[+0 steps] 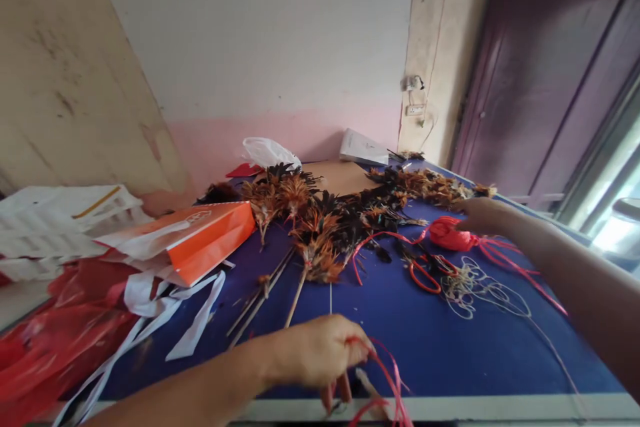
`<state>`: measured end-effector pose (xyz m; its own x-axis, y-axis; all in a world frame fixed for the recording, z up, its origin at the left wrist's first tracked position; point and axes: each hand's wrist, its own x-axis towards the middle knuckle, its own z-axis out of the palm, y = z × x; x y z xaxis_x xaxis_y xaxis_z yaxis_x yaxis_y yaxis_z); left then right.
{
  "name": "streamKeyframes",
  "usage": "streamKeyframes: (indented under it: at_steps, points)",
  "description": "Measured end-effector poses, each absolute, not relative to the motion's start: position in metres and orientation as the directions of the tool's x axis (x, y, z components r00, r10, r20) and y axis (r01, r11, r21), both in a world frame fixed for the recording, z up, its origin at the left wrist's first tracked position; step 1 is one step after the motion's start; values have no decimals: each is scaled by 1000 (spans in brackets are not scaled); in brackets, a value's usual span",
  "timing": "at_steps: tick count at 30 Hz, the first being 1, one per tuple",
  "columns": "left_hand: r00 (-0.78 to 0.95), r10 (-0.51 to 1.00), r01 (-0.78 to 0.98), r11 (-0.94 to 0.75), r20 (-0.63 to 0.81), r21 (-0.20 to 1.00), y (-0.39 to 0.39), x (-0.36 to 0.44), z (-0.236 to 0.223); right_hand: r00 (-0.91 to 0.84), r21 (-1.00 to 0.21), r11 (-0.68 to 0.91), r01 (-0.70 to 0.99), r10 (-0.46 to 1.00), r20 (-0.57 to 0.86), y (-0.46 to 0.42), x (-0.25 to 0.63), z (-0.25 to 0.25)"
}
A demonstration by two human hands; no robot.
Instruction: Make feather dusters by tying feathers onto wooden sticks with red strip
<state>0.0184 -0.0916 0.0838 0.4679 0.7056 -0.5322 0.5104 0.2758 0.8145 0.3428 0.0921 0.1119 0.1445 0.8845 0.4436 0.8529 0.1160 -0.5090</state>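
My left hand [325, 350] is closed at the table's front edge, with strands of red plastic twine [395, 380] in its fingers. Just below it lies the end of a pale stick [369, 383], partly hidden. Farther off to the right, my right hand [483, 213] reaches over the table with its fingers stretched out. It is beside a bundle of the red twine [450, 233] and close to loose brown feathers [425, 183]; whether it touches either is unclear. A feather duster [317, 240] with a thin stick handle lies mid-table among dark and brown feather bunches.
Scissors with orange handles [425, 275] lie beside tangled pale string [473, 287]. Thin sticks [263, 300] rest left of centre. An orange and white paper bag [210, 250], white ribbon [197, 320] and red plastic bag [65, 333] occupy the left. Cardboard [343, 177] lies near the wall.
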Motion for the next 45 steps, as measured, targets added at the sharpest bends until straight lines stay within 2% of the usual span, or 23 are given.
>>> streamKeyframes:
  at_steps: [2,4,6,10,15,19,23,26,29,32,34,37,42,45]
  points:
    - [508,734,333,316,-451,889,-77,23,59,-64,-555,206,806,962,264,69,315,114]
    - [522,771,116,359,-365,926,-66,21,43,-374,-694,313,648,925,68,39,286,112]
    - [516,790,-83,431,-332,898,-60,17,34,-512,-740,374,558,858,48,9,258,103]
    - [513,794,-307,526,-327,793,-60,17,24,-542,-818,316,480,840,7,-26,211,78]
    - [518,762,-327,597,-390,733,-67,25,20,-575,-982,81,169,818,-32,-24,168,52]
    - [463,788,-311,574,-407,758,-72,21,18,-646,-993,-112,-44,761,-57,-14,151,38]
    - [337,908,-167,320,-251,933,-70,-2,23,-668,-914,-334,-231,737,-100,1,150,33]
    - [163,982,152,68,-93,986,-54,-31,24,-612,-853,-397,-338,782,-121,16,154,31]
    - [-26,993,533,-87,119,842,-28,-60,17,-583,-824,-417,-384,801,-135,32,158,28]
    - [-78,966,790,-89,245,606,-4,-70,8,-536,-805,-442,-395,823,-189,47,156,25]
    - [-46,961,846,-108,274,522,5,-65,5,-511,-786,-457,-417,833,-213,54,154,23]
    - [38,957,869,-173,286,465,12,-54,5,-519,-748,-485,-453,826,-221,60,154,18]
    - [146,955,932,-220,260,288,17,-49,-1,-535,-710,-524,-470,809,-243,66,159,-4]
    - [122,958,939,-196,260,283,23,-52,-10,-545,-713,-529,-460,802,-243,70,162,-15]
